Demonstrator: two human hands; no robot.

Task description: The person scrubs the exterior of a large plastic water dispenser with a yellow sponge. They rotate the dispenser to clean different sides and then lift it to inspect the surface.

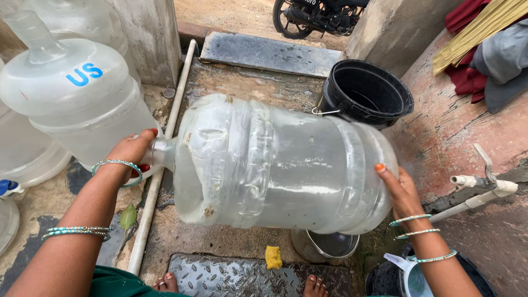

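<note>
At six o'clock, nearest the wearer, bare toes (314, 285) rest on a metal chequer plate (231, 278), with a yellow sponge (272, 257) just beyond and a steel pot (324, 246) standing directly under the load. Judged risk: a drop lands on the feet or the pot.

Held across the centre, a large clear water jar (278, 165) lies on its side, neck toward nine o'clock, base toward three o'clock. Some water and loose residue sit inside along the lower wall. The left hand (131, 151) is clenched around the neck, the mouth hidden beneath it; whether a cap is fitted cannot be told. The right hand (397, 192) lies flat and spread against the base, supporting rather than grasping. Judged risk: the wall looks wet and smooth, so the open palm could slip, the base would fall and the whole weight would hang from the neck grip. Shifting water inside would add to that pull.

At four o'clock a white tap (484, 184) juts from the wall near the right forearm; a swing of the base could strike it. At nine to ten o'clock an upright clear jar (71, 93) stands near the left hand, and a white pipe (159, 159) runs along the ground below it. At one o'clock sits a black bucket (366, 91), near the jar's upper edge. Ground looks damp; footing is doubtful.
</note>
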